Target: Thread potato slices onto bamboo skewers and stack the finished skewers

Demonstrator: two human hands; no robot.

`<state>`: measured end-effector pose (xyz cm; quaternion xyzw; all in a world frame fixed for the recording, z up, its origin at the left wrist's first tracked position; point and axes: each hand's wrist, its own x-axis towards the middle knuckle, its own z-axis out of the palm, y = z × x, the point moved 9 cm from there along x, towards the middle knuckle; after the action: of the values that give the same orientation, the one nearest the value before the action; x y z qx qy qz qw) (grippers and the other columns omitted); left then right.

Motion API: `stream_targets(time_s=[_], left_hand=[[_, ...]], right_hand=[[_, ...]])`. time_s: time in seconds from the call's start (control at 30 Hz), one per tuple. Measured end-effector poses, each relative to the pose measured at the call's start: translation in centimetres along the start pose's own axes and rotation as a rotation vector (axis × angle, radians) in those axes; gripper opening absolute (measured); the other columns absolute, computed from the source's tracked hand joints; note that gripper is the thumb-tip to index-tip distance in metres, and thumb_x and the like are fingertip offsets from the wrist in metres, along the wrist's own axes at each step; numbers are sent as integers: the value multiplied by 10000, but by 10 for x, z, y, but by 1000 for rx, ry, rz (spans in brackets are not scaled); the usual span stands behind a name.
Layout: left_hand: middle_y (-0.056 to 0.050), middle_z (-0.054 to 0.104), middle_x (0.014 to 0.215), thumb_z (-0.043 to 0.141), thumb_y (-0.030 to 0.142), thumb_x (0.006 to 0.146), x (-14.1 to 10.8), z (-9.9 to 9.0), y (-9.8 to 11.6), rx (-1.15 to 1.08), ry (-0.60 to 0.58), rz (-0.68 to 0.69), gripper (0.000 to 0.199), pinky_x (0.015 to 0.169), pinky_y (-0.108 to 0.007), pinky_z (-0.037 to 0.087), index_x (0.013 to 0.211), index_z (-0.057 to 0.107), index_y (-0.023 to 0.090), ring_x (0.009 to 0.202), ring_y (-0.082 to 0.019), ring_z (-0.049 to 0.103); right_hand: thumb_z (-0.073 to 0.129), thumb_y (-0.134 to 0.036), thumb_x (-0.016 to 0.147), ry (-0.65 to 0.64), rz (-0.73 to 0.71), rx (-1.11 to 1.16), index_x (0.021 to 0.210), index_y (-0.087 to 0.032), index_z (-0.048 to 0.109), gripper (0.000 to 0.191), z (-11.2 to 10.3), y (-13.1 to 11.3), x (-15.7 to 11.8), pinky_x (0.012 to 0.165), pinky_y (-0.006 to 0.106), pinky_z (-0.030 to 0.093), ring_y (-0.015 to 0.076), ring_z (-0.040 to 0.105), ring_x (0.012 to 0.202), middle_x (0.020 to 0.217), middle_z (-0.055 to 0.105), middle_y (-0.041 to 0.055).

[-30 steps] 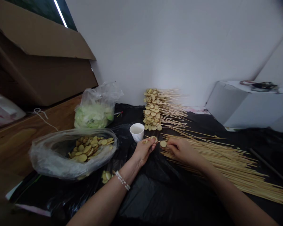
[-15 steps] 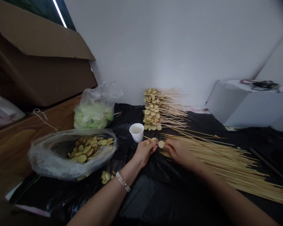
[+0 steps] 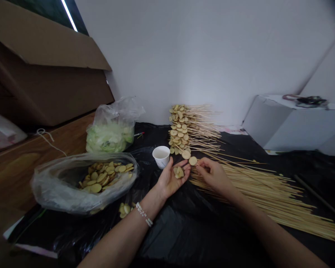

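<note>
Left hand (image 3: 169, 182) is cradling round tan slices (image 3: 178, 172) open-palmed while right hand (image 3: 214, 176) is clenching a thin bamboo skewer (image 3: 189, 157), with loaded skewers (image 3: 181, 128) stacking at 12 o'clock, bare skewers (image 3: 254, 190) lying at 3 o'clock, and bagged slices (image 3: 100, 178) remaining at 9 o'clock.

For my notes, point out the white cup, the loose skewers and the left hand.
White cup (image 3: 161, 156): head view, on its outer wall.
Loose skewers (image 3: 257, 193): head view, on the middle of the pile.
Left hand (image 3: 170, 180): head view, on the palm.
</note>
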<state>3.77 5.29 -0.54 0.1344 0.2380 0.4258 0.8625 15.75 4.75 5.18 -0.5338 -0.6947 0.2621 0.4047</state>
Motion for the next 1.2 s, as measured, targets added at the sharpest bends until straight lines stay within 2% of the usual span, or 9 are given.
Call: stream_targets(time_s=[0.17,0.37,0.6,0.77,0.87,1.07,1.2], left_hand=[[-166,657,966,371,590,866,-6,12,-9,12,-136,-70,612,848,-356,490,1112,572,67,886,-206,627],[-160,652,974,373,631,840,-7,15,-16,14,-167,-101,627,832,-355,465,1068,582,86,894,-220,612],[-157,654,887,341,682,819,-8,19,-18,34,-163,-101,719,756,-344,469,1063,607,60,899,-256,607],[-164,657,914,335,685,818,-7,20,-20,28,-191,-100,718,807,-349,463,1054,609,64,934,-254,602],[-160,666,916,339,655,838,-7,19,-20,24,-200,-93,672,822,-341,463,1026,613,72,938,-242,607],[-165,666,985,405,591,854,-7,18,-19,3,-160,-97,561,866,-377,466,1033,598,96,982,-242,610],[-143,675,946,483,538,848,-4,14,-20,-21,-124,-113,521,882,-341,479,1049,599,72,915,-200,635]], right_hand=[[577,-267,767,-73,44,204,806,-189,589,89,15,-3,-3,594,257,446,139,577,644,741,656,14],[612,-241,727,-91,58,254,810,-200,560,106,26,-9,-10,583,245,448,124,555,627,719,616,-13],[662,-238,703,-91,-53,6,741,-196,547,128,37,-21,-16,618,263,427,141,542,665,723,606,2],[582,-225,778,-42,-144,-92,771,-188,589,39,30,-27,-14,634,268,422,148,554,683,755,632,30],[532,-208,805,-22,-175,-82,783,-189,607,81,24,-29,-13,661,276,433,153,573,707,784,651,39],[537,-306,803,-27,55,216,805,-193,624,143,14,-8,-6,631,280,479,160,611,680,781,683,35],[563,-364,770,-12,112,335,787,-183,623,191,10,-1,-3,648,283,488,155,608,671,761,676,27]])
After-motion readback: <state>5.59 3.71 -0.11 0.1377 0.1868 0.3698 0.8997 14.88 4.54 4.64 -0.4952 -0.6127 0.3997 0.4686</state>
